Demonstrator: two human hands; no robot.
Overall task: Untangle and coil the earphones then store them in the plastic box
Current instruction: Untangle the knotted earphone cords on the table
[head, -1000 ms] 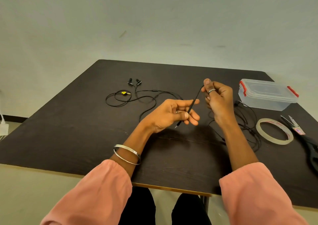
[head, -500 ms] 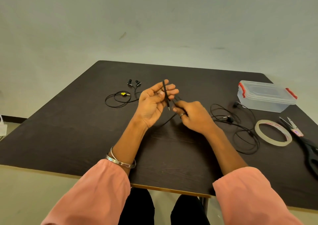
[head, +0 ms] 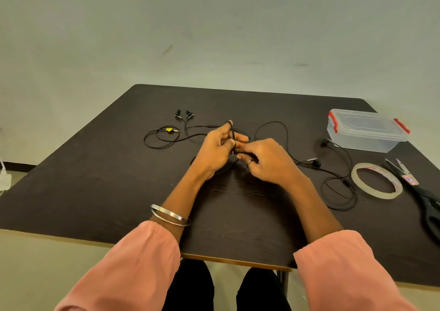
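While the left hand [head: 217,150] holds the earphone cable [head: 284,132] wound on its fingers, the right hand [head: 264,162] pinches it.

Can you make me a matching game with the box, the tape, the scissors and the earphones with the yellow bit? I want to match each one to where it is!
Things:
1. plastic box
2. tape roll
3. scissors
4. earphones with the yellow tag

Places:
A. at the table's right edge
B. far right corner, lid on
C. left of the hands
D. between the loose black cable and the scissors

Pairs: 1-B, 2-D, 3-A, 4-C
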